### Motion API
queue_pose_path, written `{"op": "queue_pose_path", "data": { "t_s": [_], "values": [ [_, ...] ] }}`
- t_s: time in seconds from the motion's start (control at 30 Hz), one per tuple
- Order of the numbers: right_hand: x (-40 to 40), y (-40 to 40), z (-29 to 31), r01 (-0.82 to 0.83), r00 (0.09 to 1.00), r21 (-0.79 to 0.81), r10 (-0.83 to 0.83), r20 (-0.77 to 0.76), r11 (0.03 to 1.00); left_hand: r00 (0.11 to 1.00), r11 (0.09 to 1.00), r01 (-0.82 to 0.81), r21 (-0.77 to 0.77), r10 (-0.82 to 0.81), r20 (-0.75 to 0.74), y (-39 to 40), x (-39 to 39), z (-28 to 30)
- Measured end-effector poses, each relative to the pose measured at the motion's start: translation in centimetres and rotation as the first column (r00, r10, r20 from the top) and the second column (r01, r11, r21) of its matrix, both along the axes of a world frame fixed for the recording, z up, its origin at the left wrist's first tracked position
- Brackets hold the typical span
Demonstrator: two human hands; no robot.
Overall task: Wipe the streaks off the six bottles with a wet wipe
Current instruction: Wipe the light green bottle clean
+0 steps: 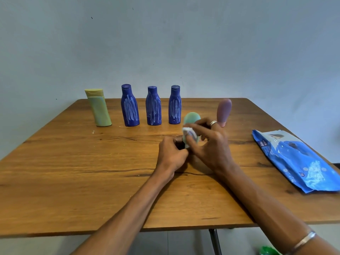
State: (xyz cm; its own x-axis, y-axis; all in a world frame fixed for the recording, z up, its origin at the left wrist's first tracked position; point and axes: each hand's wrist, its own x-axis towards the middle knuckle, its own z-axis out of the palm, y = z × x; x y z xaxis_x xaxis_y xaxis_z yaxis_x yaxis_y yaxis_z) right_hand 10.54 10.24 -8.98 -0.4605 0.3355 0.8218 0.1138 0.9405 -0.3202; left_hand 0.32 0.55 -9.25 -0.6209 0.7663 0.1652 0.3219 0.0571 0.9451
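Where the near edge of the wooden table ends, only a dark metal leg and a bit of something green at the bottom border, cut off and not possible to identify. Further in, at mid-table: left hand curled around the lower end of a pale green bottle, that end fully covered by the fingers. Right hand, with a ring on one finger and a bangle at the wrist, pinching a folded white wet wipe against the side of the same bottle; only the rounded top and a narrow strip of the bottle showing, any streaks on it hard to make out. On the right, lying flat near the table edge, a blue wipes pack, partly cut by the frame. Beyond the hands, a mauve bottle standing cap-down. Along the far edge, upright and apart: three dark blue bottles with white scribbled streaks, then a yellow-green bottle at the far left, leaning a little.
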Motion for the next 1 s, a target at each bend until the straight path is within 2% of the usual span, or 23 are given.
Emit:
{"op": "queue_pose_path", "data": {
  "t_s": [0.07, 0.17, 0.3, 0.4, 0.63, 0.73, 0.87, 1.0],
  "values": [
    [-0.1, -0.3, -0.4, -0.008, 0.997, 0.058, 0.004, 0.075, 0.998, 0.999, 0.999, -0.036, -0.015, 0.035, -0.022, 0.0, -0.1, -0.1],
    [-0.1, 0.4, -0.2, 0.024, 0.999, 0.115, -0.026, 0.018, 0.993, 1.000, 1.000, 0.016, -0.006, -0.017, -0.019, 0.0, 0.0, 0.0],
    [0.4, 1.2, 1.0, 0.140, 0.969, -0.051, -0.148, -0.200, 0.989, 0.998, 0.998, 0.063, -0.007, -0.063, -0.007, 0.2, 0.2, 0.0],
    [0.5, 1.5, 1.3, 0.119, 0.953, -0.165, -0.159, -0.257, 0.979, 0.998, 0.999, 0.046, -0.016, -0.046, -0.033, 0.1, 0.4, 0.1],
    [0.8, 1.7, 1.0, 0.104, 0.981, 0.007, -0.102, -0.167, 0.995, 0.999, 0.999, 0.045, -0.029, -0.046, -0.026, 0.1, 0.3, 0.1],
    [0.8, 1.8, 0.5, 0.054, 0.998, 0.124, -0.051, -0.031, 0.991, 0.999, 0.999, 0.038, -0.027, -0.038, -0.014, 0.1, 0.2, 0.1],
    [0.8, 1.0, 0.5, 0.080, 0.994, 0.157, -0.092, 0.065, 0.984, 0.999, 1.000, 0.015, -0.011, -0.015, 0.040, 0.2, -0.1, -0.1],
    [1.1, -0.3, 0.4, 0.095, 0.971, 0.290, -0.153, 0.183, 0.952, 0.999, 1.000, -0.020, -0.001, 0.020, 0.037, 0.2, -0.3, -0.2]
  ]
}}
